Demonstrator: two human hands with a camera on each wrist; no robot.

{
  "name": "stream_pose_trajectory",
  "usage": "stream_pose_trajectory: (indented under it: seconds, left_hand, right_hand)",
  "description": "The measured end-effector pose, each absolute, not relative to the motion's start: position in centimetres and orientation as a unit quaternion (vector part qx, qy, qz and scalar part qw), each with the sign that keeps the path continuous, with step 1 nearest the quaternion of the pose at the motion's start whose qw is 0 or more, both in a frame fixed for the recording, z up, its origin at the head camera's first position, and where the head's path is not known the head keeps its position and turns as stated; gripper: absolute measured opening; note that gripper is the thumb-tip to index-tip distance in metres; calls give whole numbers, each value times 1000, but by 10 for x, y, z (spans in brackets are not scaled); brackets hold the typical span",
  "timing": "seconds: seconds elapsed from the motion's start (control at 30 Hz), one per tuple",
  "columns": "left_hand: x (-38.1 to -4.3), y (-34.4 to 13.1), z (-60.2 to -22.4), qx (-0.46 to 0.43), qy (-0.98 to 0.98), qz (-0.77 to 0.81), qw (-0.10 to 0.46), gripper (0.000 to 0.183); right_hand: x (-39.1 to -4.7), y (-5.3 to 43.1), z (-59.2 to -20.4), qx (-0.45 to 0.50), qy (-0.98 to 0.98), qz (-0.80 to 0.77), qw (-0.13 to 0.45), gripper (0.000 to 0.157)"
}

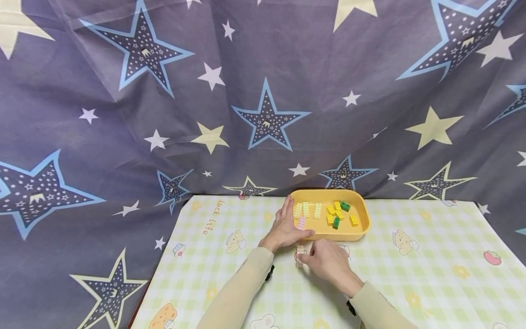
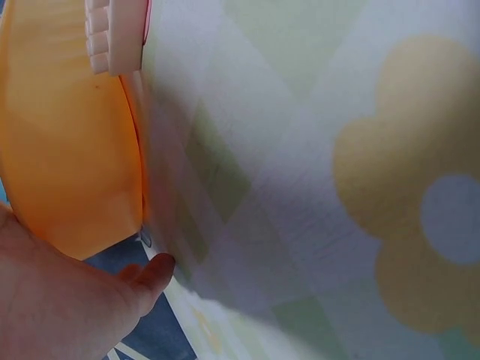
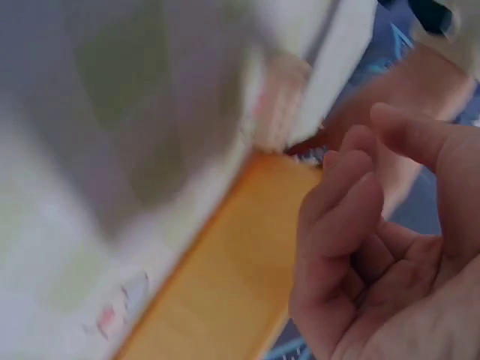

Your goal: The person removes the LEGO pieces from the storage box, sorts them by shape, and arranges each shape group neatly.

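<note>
My left hand [image 1: 283, 230] rests at the left end of a yellow tray [image 1: 328, 237], fingers stretched along its side and thumb along the near rim. In the left wrist view, the fingers [image 2: 154, 274] reach past the tray's end. A pale pink toy building brick [image 1: 300, 262] lies on the cloth in front of the tray. Beside it is my right hand [image 1: 330, 260], its thumb overlapping the brick in the head view. Seen from the right wrist, that hand's fingers [image 3: 337, 202] bend loosely around nothing, apart from the blurred brick [image 3: 281, 101].
Inside the tray lie several pale yellow-green long bricks [image 1: 318, 211], a pink brick [image 1: 302, 223], several small yellow bricks [image 1: 354, 220] and two green bricks [image 1: 345, 207]. A checked cloth [image 1: 431, 274] covers the table. Behind it hangs a star-patterned curtain [image 1: 312, 128].
</note>
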State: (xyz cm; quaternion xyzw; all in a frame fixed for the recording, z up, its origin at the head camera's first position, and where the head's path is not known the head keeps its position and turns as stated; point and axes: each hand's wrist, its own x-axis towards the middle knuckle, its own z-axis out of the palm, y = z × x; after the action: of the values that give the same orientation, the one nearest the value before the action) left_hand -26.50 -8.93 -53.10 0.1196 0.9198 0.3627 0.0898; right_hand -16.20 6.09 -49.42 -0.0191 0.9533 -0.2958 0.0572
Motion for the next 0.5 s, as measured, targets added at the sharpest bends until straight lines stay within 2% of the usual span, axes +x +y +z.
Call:
stream_pose_trajectory:
  seconds: [0.07,0.3,0.5]
  left_hand:
    - [-265,-89,-531,121,919,364,90,131]
    - [-264,-90,-528,119,919,365,90,134]
    - [-263,-91,-529,114,917,371,94,131]
  right_hand:
    - [-165,69,-485,-14,952,-301,48,48]
    - [-184,96,-466,8,952,-305,7,32]
    - [-206,108,-468,32,953,-300,-17,33]
